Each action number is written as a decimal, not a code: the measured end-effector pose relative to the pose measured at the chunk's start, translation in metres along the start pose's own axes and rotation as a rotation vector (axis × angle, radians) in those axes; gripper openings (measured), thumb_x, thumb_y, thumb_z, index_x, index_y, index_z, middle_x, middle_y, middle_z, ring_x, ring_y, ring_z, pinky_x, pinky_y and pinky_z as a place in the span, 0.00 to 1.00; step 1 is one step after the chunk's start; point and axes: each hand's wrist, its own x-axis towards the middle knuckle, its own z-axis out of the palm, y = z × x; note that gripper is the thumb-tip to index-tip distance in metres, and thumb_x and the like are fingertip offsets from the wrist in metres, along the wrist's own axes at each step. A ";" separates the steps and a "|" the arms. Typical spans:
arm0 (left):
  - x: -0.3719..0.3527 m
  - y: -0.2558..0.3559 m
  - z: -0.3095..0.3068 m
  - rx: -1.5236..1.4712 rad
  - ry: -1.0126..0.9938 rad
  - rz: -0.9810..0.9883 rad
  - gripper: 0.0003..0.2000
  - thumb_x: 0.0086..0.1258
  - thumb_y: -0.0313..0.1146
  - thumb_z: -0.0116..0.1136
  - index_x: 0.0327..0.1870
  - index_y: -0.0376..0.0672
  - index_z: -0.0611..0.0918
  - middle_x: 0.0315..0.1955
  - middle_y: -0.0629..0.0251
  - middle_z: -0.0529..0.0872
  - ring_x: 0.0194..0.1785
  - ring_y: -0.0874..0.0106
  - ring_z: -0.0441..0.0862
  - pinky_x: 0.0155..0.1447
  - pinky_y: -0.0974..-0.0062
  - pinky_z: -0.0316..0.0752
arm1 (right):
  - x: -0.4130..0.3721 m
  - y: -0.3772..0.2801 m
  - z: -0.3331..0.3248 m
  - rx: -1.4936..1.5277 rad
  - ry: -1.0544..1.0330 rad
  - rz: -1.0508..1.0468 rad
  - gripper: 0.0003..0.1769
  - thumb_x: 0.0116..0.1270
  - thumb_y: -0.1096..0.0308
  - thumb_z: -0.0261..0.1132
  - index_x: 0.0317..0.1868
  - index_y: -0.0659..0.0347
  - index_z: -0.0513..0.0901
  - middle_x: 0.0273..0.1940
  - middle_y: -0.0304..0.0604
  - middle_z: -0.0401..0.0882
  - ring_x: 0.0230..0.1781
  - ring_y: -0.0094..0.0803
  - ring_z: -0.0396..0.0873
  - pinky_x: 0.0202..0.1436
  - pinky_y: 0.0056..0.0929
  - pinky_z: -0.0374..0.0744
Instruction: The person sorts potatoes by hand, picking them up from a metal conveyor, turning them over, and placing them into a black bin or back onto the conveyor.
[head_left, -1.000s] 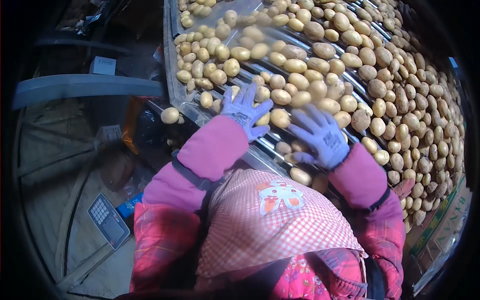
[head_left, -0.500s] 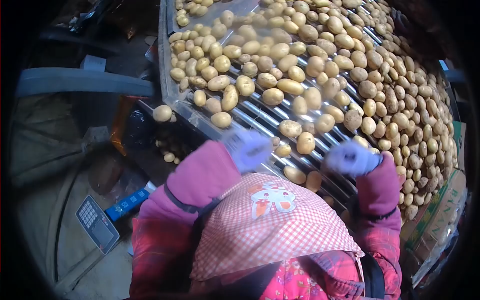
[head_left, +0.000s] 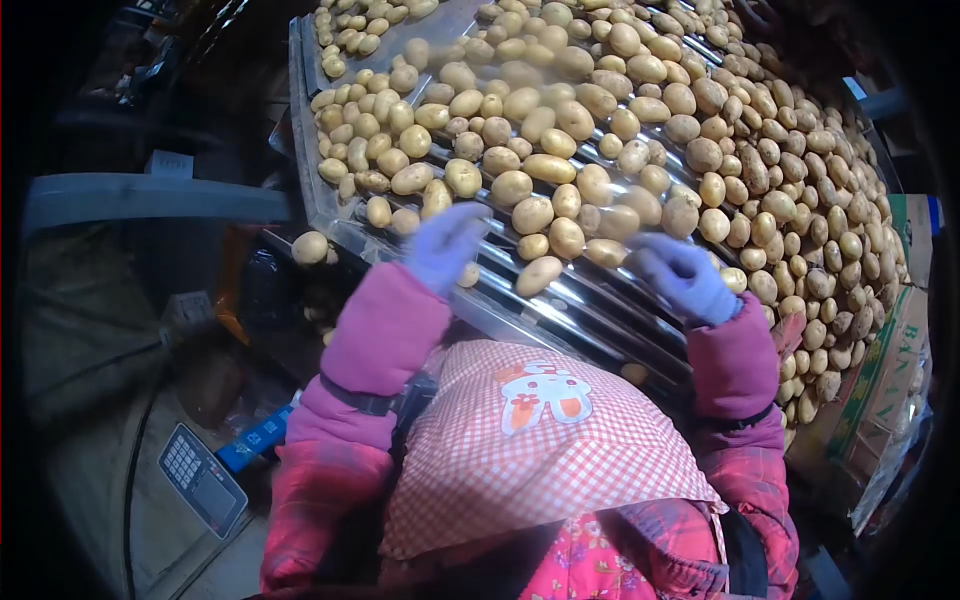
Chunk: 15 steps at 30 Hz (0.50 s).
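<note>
Many potatoes (head_left: 532, 215) lie on a sloping bed of metal rollers (head_left: 640, 325). My left hand (head_left: 440, 252), in a lavender glove, is over the left edge of the rollers, its fingers stretched to the right beside several potatoes. Its palm is turned away, and I see nothing held in it. My right hand (head_left: 688, 280), gloved alike, hovers over the rollers with fingers reaching left, close to an oblong potato (head_left: 605, 252). Slight blur covers its fingertips; they look apart, with nothing visible between them. One potato (head_left: 539, 276) lies between the hands, nearer the front.
A metal rim (head_left: 318, 200) borders the rollers on the left, with a loose potato (head_left: 309, 248) just outside it. Dense potatoes (head_left: 780, 205) cover the right side, beside a cardboard box (head_left: 870, 390). A keypad scale display (head_left: 203, 480) stands at lower left.
My left hand has moved left and up, away from the front potatoes. My right hand has shifted slightly up and left. Potatoes near the front have moved, exposing more of the rollers there.
</note>
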 end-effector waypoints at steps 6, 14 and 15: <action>-0.008 0.004 -0.046 -0.123 0.253 -0.083 0.18 0.76 0.39 0.48 0.58 0.34 0.75 0.47 0.58 0.82 0.49 0.73 0.79 0.54 0.76 0.75 | 0.075 -0.029 -0.005 -0.840 0.343 -0.652 0.21 0.66 0.59 0.60 0.57 0.56 0.77 0.54 0.52 0.76 0.54 0.49 0.75 0.57 0.42 0.74; -0.006 -0.012 -0.041 -0.101 0.290 -0.081 0.19 0.75 0.38 0.50 0.58 0.33 0.75 0.48 0.57 0.81 0.50 0.70 0.80 0.55 0.74 0.76 | 0.161 0.004 0.033 -1.059 0.274 -0.716 0.28 0.58 0.47 0.63 0.59 0.46 0.76 0.64 0.42 0.69 0.67 0.53 0.62 0.65 0.52 0.65; -0.005 -0.015 -0.042 -0.101 0.285 -0.086 0.18 0.74 0.38 0.50 0.58 0.34 0.75 0.49 0.57 0.81 0.50 0.70 0.80 0.55 0.75 0.76 | 0.150 0.003 0.030 -1.083 0.181 -0.735 0.28 0.59 0.48 0.63 0.59 0.47 0.76 0.64 0.42 0.69 0.67 0.53 0.62 0.65 0.52 0.65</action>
